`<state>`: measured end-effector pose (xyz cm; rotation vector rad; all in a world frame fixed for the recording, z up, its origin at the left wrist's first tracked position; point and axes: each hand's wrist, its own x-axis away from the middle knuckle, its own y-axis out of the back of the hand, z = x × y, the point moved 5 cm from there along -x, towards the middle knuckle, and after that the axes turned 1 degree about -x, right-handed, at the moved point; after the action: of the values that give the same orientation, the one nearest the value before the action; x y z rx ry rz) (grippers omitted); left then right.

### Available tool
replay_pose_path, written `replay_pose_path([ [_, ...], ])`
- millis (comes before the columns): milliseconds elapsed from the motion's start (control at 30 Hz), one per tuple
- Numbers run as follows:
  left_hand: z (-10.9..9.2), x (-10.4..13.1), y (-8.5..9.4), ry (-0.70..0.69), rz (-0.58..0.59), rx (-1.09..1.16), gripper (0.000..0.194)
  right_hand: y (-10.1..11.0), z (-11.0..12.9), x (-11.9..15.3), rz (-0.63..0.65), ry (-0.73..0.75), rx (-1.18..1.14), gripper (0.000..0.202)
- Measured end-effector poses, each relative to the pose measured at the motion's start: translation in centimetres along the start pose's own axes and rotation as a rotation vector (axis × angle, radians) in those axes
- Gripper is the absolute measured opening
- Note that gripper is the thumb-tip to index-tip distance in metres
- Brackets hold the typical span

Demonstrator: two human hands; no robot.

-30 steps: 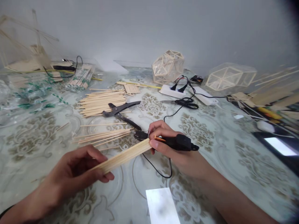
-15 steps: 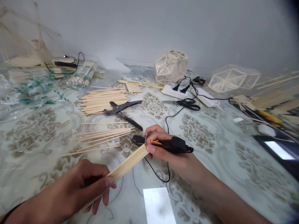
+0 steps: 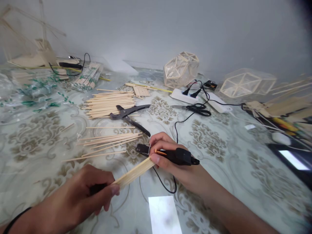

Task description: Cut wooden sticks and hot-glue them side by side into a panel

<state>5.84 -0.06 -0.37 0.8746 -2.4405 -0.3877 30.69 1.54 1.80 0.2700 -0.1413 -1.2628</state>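
Observation:
A flat strip of thin wooden sticks [image 3: 134,173], held side by side, slants up between my hands. My left hand [image 3: 83,191] pinches its lower end between thumb and fingers. My right hand [image 3: 165,149] is closed around a black glue gun [image 3: 179,156] with an orange trigger, its nozzle pointing left and its black cord looping below. The right thumb lies at the upper end of the strip. Just beyond my hands, several loose wooden sticks [image 3: 113,140] lie on the table. A pair of dark-handled pliers [image 3: 125,112] rests against a larger pile of sticks [image 3: 107,103].
At the back stand a faceted stick-frame model [image 3: 181,70] and another lying frame [image 3: 246,84]. Scissors [image 3: 201,110] lie by a white power strip [image 3: 186,95]. Bagged sticks [image 3: 89,76] are at back left. A phone-like dark slab [image 3: 290,162] is at the right.
My right hand has moved slightly left and down with the glue gun and the strip's upper end. My left hand has barely moved. The background has shifted a little right.

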Motion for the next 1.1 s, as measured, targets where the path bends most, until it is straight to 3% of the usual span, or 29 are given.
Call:
replay_pose_path([
  [333,-0.21,0.30,0.00,-0.056,-0.005,-0.066,0.054,0.27,0.25,0.18,0.004,0.015,-0.040,0.019],
  [567,0.31,0.44,-0.03,-0.002,0.029,-0.051,0.047,0.28,0.60,0.31,0.033,0.026,-0.053,0.022],
  [867,-0.25,0.32,0.31,-0.067,-0.006,-0.006,0.050,-0.13,0.25,0.04,-0.006,-0.007,-0.047,0.027],
  [1100,-0.12,0.28,0.22,-0.036,0.009,-0.019,0.052,0.67,0.48,0.09,-0.054,0.010,-0.058,0.032],
])
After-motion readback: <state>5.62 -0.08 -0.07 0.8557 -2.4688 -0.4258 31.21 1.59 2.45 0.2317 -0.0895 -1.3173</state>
